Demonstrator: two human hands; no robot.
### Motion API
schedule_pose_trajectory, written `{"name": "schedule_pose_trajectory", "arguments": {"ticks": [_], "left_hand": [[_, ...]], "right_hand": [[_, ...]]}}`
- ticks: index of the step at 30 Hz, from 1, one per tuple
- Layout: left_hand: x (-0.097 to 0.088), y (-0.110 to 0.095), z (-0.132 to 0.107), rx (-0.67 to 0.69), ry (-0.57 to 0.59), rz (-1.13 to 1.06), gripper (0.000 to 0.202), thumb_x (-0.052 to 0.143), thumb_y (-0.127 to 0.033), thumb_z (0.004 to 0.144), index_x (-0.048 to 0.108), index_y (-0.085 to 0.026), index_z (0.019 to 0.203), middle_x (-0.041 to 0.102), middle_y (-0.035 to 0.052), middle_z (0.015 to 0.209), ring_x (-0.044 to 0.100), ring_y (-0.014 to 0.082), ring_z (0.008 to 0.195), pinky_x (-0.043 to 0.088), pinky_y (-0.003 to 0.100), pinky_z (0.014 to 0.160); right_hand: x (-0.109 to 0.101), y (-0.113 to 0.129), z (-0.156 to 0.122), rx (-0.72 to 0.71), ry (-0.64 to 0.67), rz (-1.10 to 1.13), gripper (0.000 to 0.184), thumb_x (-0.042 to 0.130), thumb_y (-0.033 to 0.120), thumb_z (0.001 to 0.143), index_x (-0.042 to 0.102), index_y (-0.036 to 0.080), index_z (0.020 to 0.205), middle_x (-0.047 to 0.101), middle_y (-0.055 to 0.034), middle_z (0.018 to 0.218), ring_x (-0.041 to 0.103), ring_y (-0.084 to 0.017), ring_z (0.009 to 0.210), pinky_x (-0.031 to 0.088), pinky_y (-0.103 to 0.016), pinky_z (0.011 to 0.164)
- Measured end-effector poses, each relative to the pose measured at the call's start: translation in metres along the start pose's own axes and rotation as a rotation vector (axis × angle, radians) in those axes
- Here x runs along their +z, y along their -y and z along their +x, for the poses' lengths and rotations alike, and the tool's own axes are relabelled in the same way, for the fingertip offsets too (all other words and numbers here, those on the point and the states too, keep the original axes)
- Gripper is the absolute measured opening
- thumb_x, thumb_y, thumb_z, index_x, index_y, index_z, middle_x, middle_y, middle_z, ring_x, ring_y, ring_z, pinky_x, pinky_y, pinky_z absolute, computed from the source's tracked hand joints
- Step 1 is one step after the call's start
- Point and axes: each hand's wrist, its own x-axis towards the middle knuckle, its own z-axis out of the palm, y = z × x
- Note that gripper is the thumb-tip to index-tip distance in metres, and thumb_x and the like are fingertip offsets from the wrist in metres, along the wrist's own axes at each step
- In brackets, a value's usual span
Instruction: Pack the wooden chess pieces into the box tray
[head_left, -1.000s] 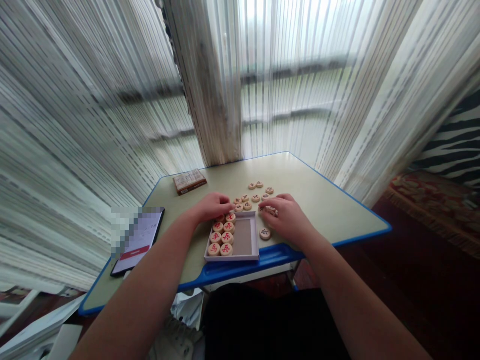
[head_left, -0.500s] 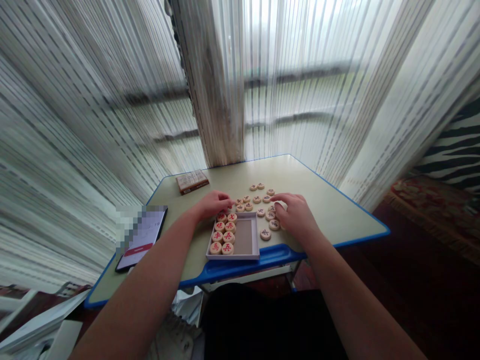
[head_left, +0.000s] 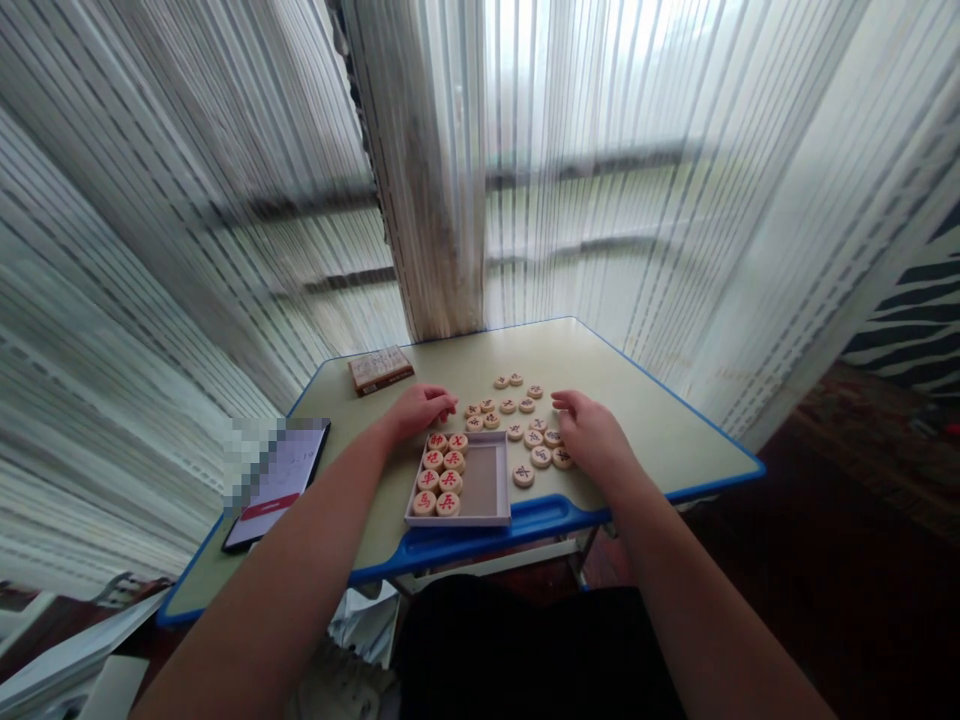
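Observation:
My left hand (head_left: 424, 408) rests just beyond the far left corner of a shallow box tray (head_left: 495, 478). Its fingers are loosely curled, and no piece shows in them. Two columns of red-marked xiangqi pieces (head_left: 452, 461) fill the left side of the tray, while its right side shows bare bottom. My right hand (head_left: 589, 430) lies over the right edge of a loose group of dark-marked xiangqi pieces (head_left: 541, 456). Its fingers reach forward, slightly apart, with nothing visible between them. More round wooden pieces (head_left: 508, 406) lie scattered between the two hands.
A flat printed box (head_left: 381, 370) sits at the back left of the blue-edged table (head_left: 645, 400). Along the left edge lies a phone or tablet (head_left: 281, 485) with its screen lit. Striped sheer curtains (head_left: 585, 230) hang behind the table.
The piece my right hand gripped is now down among the dark-marked pieces, and that hand's fingers have loosened. My left hand has drawn slightly away from the nearest loose pieces.

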Motion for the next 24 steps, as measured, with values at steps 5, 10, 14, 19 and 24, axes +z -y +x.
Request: {"name": "schedule_pose_trajectory", "arguments": {"ticks": [5, 10, 14, 19, 24], "left_hand": [[-0.0009, 0.0004, 0.0011, -0.007, 0.001, 0.011, 0.030, 0.053, -0.041, 0.069, 0.060, -0.012, 0.064, 0.052, -0.0003, 0.053, 0.042, 0.0089, 0.050, 0.031, 0.022, 0.049], [-0.0005, -0.0009, 0.0005, -0.018, 0.004, 0.007, 0.030, 0.053, -0.041, 0.069, 0.060, -0.012, 0.065, 0.052, -0.0008, 0.052, 0.039, 0.0077, 0.047, 0.028, 0.022, 0.047], [-0.0001, -0.0028, -0.0007, -0.024, 0.006, -0.009, 0.030, 0.054, -0.041, 0.068, 0.060, -0.012, 0.064, 0.051, -0.0018, 0.051, 0.037, 0.0070, 0.046, 0.026, 0.022, 0.047], [-0.0006, -0.0034, -0.0015, -0.017, 0.026, -0.009, 0.030, 0.054, -0.042, 0.068, 0.060, -0.012, 0.065, 0.051, -0.0013, 0.054, 0.040, 0.0080, 0.048, 0.029, 0.022, 0.050], [-0.0014, -0.0025, -0.0015, -0.032, 0.036, -0.025, 0.030, 0.055, -0.041, 0.068, 0.060, -0.012, 0.066, 0.051, -0.0013, 0.054, 0.041, 0.0079, 0.049, 0.030, 0.022, 0.050]], "right_hand": [[0.0003, 0.0032, -0.0003, -0.014, 0.017, -0.038, 0.032, 0.042, 0.011, 0.079, 0.064, 0.017, 0.101, 0.070, -0.0087, 0.097, 0.063, -0.020, 0.089, 0.046, -0.034, 0.082], [0.0019, 0.0032, -0.0011, -0.025, 0.011, -0.047, 0.031, 0.043, 0.012, 0.078, 0.065, 0.018, 0.099, 0.070, -0.0073, 0.098, 0.063, -0.020, 0.090, 0.046, -0.034, 0.083], [0.0007, 0.0037, -0.0010, -0.012, -0.016, 0.003, 0.033, 0.040, 0.010, 0.079, 0.064, 0.017, 0.101, 0.070, -0.0065, 0.099, 0.063, -0.020, 0.092, 0.046, -0.033, 0.084], [-0.0008, 0.0063, -0.0008, 0.020, 0.033, -0.015, 0.036, 0.042, 0.008, 0.077, 0.064, 0.015, 0.104, 0.070, -0.0082, 0.098, 0.063, -0.021, 0.093, 0.044, -0.036, 0.089], [-0.0022, 0.0056, -0.0004, 0.027, 0.023, 0.012, 0.036, 0.040, 0.007, 0.078, 0.064, 0.015, 0.104, 0.070, -0.0078, 0.100, 0.062, -0.020, 0.095, 0.044, -0.034, 0.089]]}}
